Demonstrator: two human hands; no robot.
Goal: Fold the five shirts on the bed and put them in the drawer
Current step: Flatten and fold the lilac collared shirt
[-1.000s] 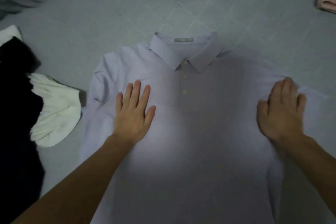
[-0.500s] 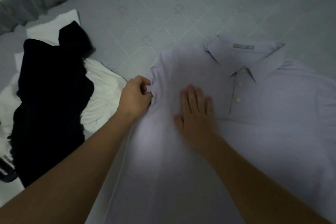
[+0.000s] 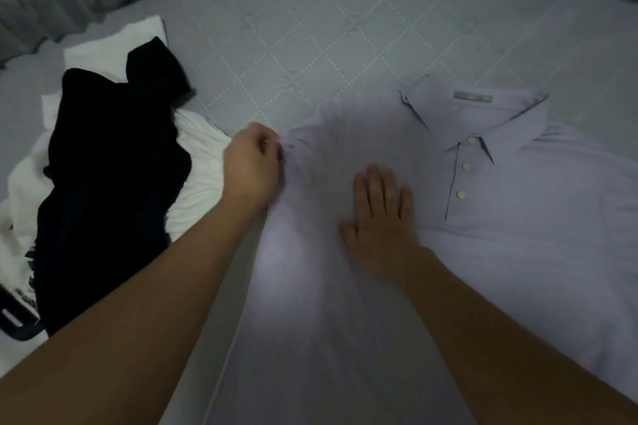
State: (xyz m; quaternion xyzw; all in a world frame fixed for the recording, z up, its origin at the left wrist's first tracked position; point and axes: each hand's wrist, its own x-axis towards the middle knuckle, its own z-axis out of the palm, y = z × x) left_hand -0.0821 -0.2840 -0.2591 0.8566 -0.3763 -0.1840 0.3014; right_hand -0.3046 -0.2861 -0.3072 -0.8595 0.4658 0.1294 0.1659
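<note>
Polo [image 3: 500,235] flat on bed [image 3: 345,45], sleeve fold being set up.
Sleeve edge pinched by left hand [image 3: 252,169]; right hand [image 3: 379,217] pressed flat, fingers straight. Fabric judged soft, light, limp; best gripped at shoulder seam and hem.

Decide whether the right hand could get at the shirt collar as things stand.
Probably yes: the right hand lies flat on the lilac shirt, and nothing lies between it and the collar.
</note>
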